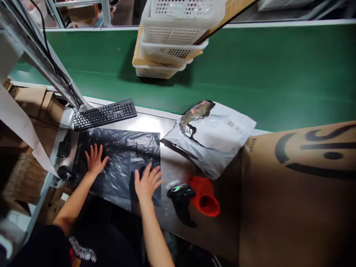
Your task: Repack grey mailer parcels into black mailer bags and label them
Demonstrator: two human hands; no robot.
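A black plastic bag (pixel 122 159) lies flat on the metal worktable (pixel 172 167). My left hand (pixel 95 160) rests flat on the bag's left part, fingers spread. My right hand (pixel 147 181) presses flat on the bag's lower right part, fingers apart. Neither hand grips anything. To the right of my right hand a black handheld scanner (pixel 181 198) lies beside a red stand (pixel 205 196).
A black keyboard (pixel 105 113) sits behind the bag. A torn white mailer bag (pixel 214 135) lies at the table's far right. A large cardboard box (pixel 300 193) fills the right. Behind runs a green conveyor belt (pixel 264 74) carrying stacked white baskets (pixel 172 40).
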